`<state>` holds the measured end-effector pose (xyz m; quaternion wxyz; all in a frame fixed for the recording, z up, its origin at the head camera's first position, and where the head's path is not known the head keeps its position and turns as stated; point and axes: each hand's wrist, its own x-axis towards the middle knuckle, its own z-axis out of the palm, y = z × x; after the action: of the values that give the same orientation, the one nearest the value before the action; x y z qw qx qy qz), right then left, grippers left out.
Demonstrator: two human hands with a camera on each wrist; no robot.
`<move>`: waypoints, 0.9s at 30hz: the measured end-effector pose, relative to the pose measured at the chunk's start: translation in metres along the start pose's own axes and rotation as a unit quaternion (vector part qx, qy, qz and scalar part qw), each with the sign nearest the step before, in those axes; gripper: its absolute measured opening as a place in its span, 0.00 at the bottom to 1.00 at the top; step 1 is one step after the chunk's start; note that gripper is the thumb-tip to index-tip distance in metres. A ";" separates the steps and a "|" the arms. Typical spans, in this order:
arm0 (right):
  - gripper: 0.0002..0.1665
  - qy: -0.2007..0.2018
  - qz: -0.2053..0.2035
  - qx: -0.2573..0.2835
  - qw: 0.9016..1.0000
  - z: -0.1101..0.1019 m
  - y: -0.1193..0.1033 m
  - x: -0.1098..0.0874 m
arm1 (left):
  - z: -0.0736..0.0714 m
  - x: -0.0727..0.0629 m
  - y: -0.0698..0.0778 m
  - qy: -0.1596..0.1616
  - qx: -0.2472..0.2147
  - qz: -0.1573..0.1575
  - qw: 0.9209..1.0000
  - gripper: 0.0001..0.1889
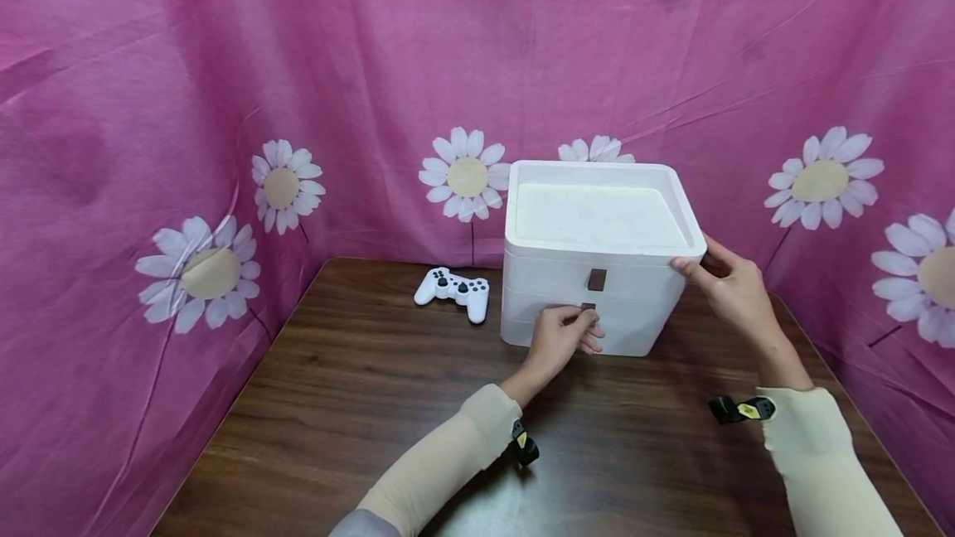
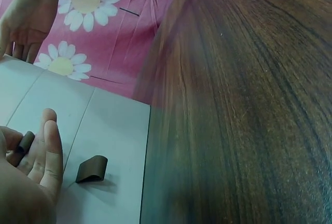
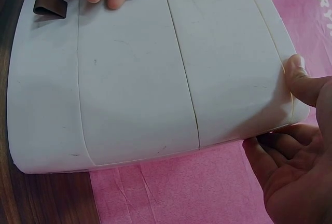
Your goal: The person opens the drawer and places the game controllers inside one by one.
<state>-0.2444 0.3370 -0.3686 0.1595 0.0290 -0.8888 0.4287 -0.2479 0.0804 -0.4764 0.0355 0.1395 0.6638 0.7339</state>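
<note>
A white drawer box with a recessed top tray stands on the wooden table. Three brown pull tabs run down its front; the top tab and the bottom tab are free of fingers. My left hand pinches the middle tab between thumb and finger, the other fingers extended along the front. All the drawers look closed. My right hand grips the box's upper right corner, thumb on the front edge and fingers against the side.
A white game controller lies on the table left of the box. Behind and at both sides hangs a pink cloth with daisy prints. Both wrists carry black straps, the right one hanging off the sleeve.
</note>
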 end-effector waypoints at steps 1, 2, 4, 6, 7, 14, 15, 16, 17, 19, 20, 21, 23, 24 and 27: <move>0.43 0.000 0.000 0.000 1.000 0.000 0.000 0.000 | 0.000 0.000 0.000 0.000 -0.001 -0.003 1.000 0.16; 0.43 -0.001 0.000 -0.001 1.000 0.000 0.001 0.000 | -0.001 0.000 0.000 0.001 -0.002 -0.006 1.000 0.15; 0.43 -0.002 -0.001 0.000 1.000 0.000 0.001 0.000 | -0.002 -0.002 0.000 -0.001 0.002 -0.015 1.000 0.15; 0.43 -0.003 -0.002 0.001 1.000 0.001 0.002 0.000 | -0.005 -0.003 -0.002 -0.002 0.008 -0.024 1.000 0.15; 0.43 -0.004 -0.003 0.002 1.000 0.001 0.002 0.000 | -0.006 -0.004 -0.003 -0.003 0.012 -0.028 1.000 0.15; 0.43 0.000 -0.006 0.000 1.000 0.000 0.001 0.001 | -0.020 -0.009 -0.010 -0.016 0.045 -0.054 0.997 0.17; 0.43 0.000 -0.006 0.000 1.000 0.000 0.001 0.001 | -0.023 -0.009 -0.011 -0.018 0.051 -0.060 0.997 0.17; 0.43 0.000 -0.006 0.000 1.000 0.000 0.001 0.002 | -0.025 -0.011 -0.012 -0.018 0.056 -0.067 0.996 0.17; 0.43 0.001 -0.006 -0.001 1.000 0.000 0.001 0.002 | -0.027 -0.012 -0.013 -0.019 0.063 -0.073 0.995 0.17; 0.43 0.004 -0.006 -0.001 1.000 0.000 0.000 0.002 | -0.030 -0.014 -0.016 -0.017 0.072 -0.089 0.993 0.16; 0.43 0.005 -0.007 -0.001 1.000 0.000 0.000 0.002 | -0.031 -0.016 -0.017 -0.018 0.077 -0.098 0.992 0.16; 0.42 0.006 -0.007 0.000 1.000 0.000 0.000 0.001 | -0.031 -0.017 -0.018 -0.018 0.082 -0.107 0.991 0.16; 0.42 0.007 -0.006 0.000 1.000 0.000 0.000 0.001 | -0.030 -0.019 -0.020 -0.022 0.096 -0.123 0.987 0.15; 0.42 0.007 -0.005 0.000 1.000 0.000 0.000 0.000 | -0.029 -0.020 -0.020 -0.025 0.100 -0.133 0.986 0.15; 0.42 0.005 -0.004 0.001 1.000 0.001 0.002 0.000 | -0.023 -0.022 -0.023 -0.040 0.101 -0.154 0.982 0.15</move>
<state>-0.2447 0.3371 -0.3705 0.1659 0.0304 -0.8873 0.4292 -0.2355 0.0551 -0.5047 0.1604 0.0680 0.7459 0.6429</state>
